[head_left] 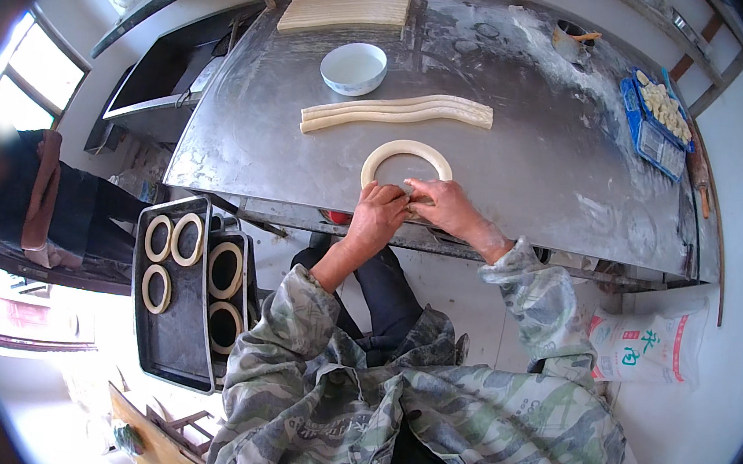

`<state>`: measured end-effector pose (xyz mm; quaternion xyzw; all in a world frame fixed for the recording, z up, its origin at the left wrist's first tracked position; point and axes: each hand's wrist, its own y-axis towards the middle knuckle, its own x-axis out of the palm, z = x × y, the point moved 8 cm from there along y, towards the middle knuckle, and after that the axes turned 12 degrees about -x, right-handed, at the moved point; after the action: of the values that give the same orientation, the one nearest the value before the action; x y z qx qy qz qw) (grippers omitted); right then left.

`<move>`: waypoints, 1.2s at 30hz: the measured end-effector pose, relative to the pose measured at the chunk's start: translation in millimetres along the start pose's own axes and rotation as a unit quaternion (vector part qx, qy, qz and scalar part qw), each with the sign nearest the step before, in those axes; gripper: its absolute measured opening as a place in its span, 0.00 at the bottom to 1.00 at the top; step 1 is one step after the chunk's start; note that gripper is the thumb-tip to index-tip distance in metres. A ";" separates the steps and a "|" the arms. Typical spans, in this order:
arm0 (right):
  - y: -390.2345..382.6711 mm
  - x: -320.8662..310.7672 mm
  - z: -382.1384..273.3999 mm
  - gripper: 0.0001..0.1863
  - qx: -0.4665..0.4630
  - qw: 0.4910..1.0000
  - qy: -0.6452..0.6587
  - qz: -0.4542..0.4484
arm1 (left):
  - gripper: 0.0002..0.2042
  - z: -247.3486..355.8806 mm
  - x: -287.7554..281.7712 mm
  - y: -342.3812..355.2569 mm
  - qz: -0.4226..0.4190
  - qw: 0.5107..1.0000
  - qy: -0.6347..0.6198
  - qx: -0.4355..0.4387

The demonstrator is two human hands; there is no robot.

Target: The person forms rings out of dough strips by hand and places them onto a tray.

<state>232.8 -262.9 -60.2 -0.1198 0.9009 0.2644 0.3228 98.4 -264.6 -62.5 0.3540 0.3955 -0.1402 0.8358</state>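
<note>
A pale rope of dough [410, 149] curves into a ring at the near edge of the metal table. Its two ends come together under my fingers, which hide the join. My left hand [377, 217] is closed on the left end, fingertips bent down. From the other side my right hand [451, 211] grips the right end, thumb and fingers pressed in close to the left hand's. Just beyond the ring lie several long dough strips [397, 113] side by side. Behind them stands a white bowl [353, 69]; what it holds, if anything, I cannot make out.
Black trays [169, 338] with dough rings [156, 289] stand low at my left. A ridged dough sheet [347, 2] lies at the table's far left. At the right are a blue package [661, 151] with dough pieces, a rolling pin [700, 177] and a white sack [649, 346]. A person [65, 196] is at far left.
</note>
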 end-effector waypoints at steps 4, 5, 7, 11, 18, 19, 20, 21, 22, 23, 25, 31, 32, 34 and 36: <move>-4.7 -10.6 7.5 0.25 0.025 0.999 0.004 -0.028 | 0.10 2.1 4.3 0.4 -0.007 1.000 -0.011 -0.016; -5.8 -9.9 7.0 0.25 0.011 0.999 -0.024 -0.031 | 0.09 0.8 7.2 0.9 0.000 1.000 -0.013 -0.016; -8.4 -5.5 4.9 0.25 -0.017 0.996 -0.082 -0.037 | 0.08 -1.8 13.0 1.8 0.015 1.000 -0.016 -0.016; -11.6 -13.6 8.6 0.25 0.015 1.000 0.006 0.018 | 0.06 12.6 8.8 7.0 0.020 0.999 -0.005 -0.031; -9.8 -5.7 3.5 0.24 -0.013 0.999 -0.040 -0.012 | 0.07 10.4 22.5 2.9 0.011 0.999 0.026 -0.033; -9.6 -4.1 3.6 0.24 -0.013 0.999 -0.045 -0.017 | 0.07 9.7 21.6 0.8 0.016 0.999 0.025 -0.030; -11.4 -5.3 2.9 0.22 -0.029 0.998 -0.055 -0.006 | 0.07 13.5 19.1 1.3 0.026 0.999 0.032 -0.020; -13.4 -5.8 1.9 0.21 -0.045 0.997 -0.064 0.005 | 0.06 17.1 15.9 1.1 0.037 0.999 0.039 -0.011; -15.5 -7.2 1.2 0.19 -0.061 0.995 -0.074 0.016 | 0.05 20.1 12.6 1.5 0.047 0.998 0.046 -0.001; -13.8 -6.7 -4.3 0.17 -0.080 0.992 -0.100 0.008 | 0.05 16.8 11.6 -0.6 0.039 0.998 0.049 -0.002; -10.5 -5.1 -14.9 0.12 -0.118 0.981 -0.151 -0.007 | 0.06 8.4 8.0 -4.8 0.022 0.998 0.055 -0.004; -7.3 12.4 -7.2 0.09 -0.081 0.972 -0.205 -0.077 | 0.07 6.0 4.2 -4.6 0.012 0.997 0.071 0.032; -8.6 10.9 -9.8 0.08 -0.106 0.971 -0.208 -0.059 | 0.07 9.0 0.7 -4.3 0.014 0.995 0.089 0.040; -11.6 8.2 -14.9 0.08 -0.154 0.964 -0.214 -0.022 | 0.07 6.3 -10.2 -1.6 -0.004 0.997 0.067 0.028; -6.2 5.4 -29.0 0.05 -0.163 0.961 -0.224 0.014 | 0.07 4.2 -18.3 -2.3 -0.020 0.996 0.075 0.043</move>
<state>216.0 -284.4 -47.2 -0.0958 0.7521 0.4318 0.4886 87.7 -270.1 -47.8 0.3908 0.4576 -0.1470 0.7850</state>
